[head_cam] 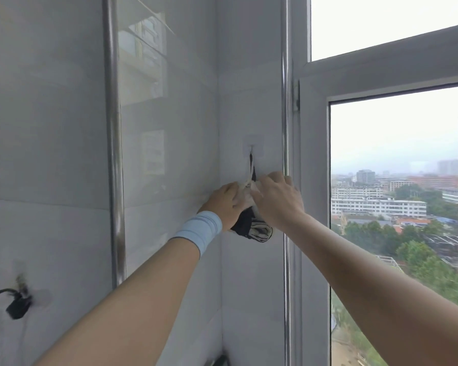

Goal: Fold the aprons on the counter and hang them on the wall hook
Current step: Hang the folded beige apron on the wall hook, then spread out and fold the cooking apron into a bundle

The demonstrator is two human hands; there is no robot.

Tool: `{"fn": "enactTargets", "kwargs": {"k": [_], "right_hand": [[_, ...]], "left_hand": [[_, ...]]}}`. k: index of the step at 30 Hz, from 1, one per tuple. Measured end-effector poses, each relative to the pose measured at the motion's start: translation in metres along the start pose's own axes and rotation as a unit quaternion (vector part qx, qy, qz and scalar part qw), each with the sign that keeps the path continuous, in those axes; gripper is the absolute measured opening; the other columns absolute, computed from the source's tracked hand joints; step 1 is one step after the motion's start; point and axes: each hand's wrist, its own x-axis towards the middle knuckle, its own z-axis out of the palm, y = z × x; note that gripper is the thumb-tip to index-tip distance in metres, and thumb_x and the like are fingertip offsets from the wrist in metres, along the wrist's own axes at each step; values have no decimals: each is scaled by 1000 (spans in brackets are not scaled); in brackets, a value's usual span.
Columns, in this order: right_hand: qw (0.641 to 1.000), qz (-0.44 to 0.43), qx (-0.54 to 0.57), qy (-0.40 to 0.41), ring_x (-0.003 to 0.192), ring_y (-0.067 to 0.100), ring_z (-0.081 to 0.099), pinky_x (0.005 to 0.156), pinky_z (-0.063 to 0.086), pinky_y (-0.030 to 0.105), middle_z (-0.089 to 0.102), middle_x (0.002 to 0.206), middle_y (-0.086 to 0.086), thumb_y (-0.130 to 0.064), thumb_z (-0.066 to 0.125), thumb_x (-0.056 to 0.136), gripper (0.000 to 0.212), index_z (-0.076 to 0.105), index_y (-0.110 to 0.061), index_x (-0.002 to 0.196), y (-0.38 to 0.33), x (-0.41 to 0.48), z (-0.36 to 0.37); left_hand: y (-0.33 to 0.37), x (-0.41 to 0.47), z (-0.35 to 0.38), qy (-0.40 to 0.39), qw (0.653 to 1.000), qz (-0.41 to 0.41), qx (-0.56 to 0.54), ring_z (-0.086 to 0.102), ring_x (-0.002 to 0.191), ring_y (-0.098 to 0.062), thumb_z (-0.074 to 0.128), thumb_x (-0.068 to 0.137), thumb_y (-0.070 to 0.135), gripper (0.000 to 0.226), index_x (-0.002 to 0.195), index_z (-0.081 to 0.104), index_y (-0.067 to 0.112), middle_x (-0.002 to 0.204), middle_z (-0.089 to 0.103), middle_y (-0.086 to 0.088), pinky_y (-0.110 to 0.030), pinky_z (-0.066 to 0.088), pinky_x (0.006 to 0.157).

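Gripping a folded black-and-cream apron [257, 229] at mid-frame with left hand [226, 200] and right hand [278, 199], close against white tile. Reaching up by its strap [251, 167] to the wall hook [251, 147] just above. At right, a window [397, 159]; lower left, a black plug [19, 307].

Flat, overcast daylight enters through the window [397, 159] at three o'clock. Its sky [381, 25] is nearly washed out to white at one o'clock, and the distant city [376, 203] is hazy. The glossy wall tiles [169, 122] carry pale reflections at eleven o'clock, and the metal strip [114, 154] glints. Shadows are faint and soft. The dark apron [251, 229] at the centre loses detail in shade. The plug [17, 306] at eight o'clock is smeared with blur. Straight lines bow towards the edges.
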Motion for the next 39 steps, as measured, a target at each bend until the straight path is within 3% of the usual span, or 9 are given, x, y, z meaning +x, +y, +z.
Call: {"fn": "enactTargets", "kwargs": {"k": [4,8,14,25,28,30,34,37,39], "right_hand": [[996,-10,70,51,122,25,43,98,38,39,46,135,3,-38,42,99,39,48,-27,136,-9,-34,-21],[981,40,189,-19,107,19,56,84,45,35,59,117,-4,-34,43,97,29,60,-29,120,-17,-98,-24],[961,93,186,-184,84,21,59,72,47,31,67,88,-3,-27,46,97,22,67,-25,90,-12,-244,12],[848,160,102,-494,109,25,64,89,49,30,71,116,3,-23,54,92,26,72,-20,109,29,-525,97],[804,170,98,-562,116,25,59,96,47,30,64,128,6,-29,63,88,35,66,-22,123,37,-587,117],[775,218,110,-583,116,29,57,94,49,33,52,135,10,-40,67,82,54,55,-32,134,40,-623,131],[686,338,187,-617,102,26,61,57,53,29,47,139,7,-44,71,78,81,30,-47,148,46,-675,155],[702,330,222,-591,120,16,57,92,47,23,57,138,-2,-28,75,81,63,53,-23,141,63,-695,159],[727,349,225,-547,112,14,61,91,45,20,68,121,-4,-22,69,83,39,69,-23,122,88,-698,157]], "left_hand": [[12,-37,-12,92,995,28,7,24,141,-22,43,97,35,53,148,33,21,154,30,1,-41,29,114],[33,-107,1,148,985,20,-89,51,108,-20,50,94,27,26,118,59,22,114,59,1,-33,45,90],[35,-240,71,-28,986,-44,-160,57,83,-16,52,95,29,15,103,61,19,93,61,6,-25,46,75],[7,-468,222,-301,916,-221,-147,63,95,-20,54,89,25,16,102,64,25,104,68,2,-31,51,87],[-3,-522,255,-368,884,-269,-107,60,105,-24,51,91,28,26,115,60,28,126,57,-1,-36,50,93],[-8,-553,275,-415,856,-304,-55,55,115,-32,50,92,30,40,131,51,32,141,39,-7,-37,46,99],[-8,-598,308,-482,783,-389,-62,45,131,-29,53,93,32,56,147,37,31,154,31,-6,-32,41,105],[4,-606,329,-481,769,-411,-91,54,121,-24,58,89,27,49,137,52,23,141,51,-1,-30,47,97],[14,-598,340,-454,780,-419,-97,61,110,-24,61,87,27,35,122,65,22,126,62,-2,-30,49,95]]}}
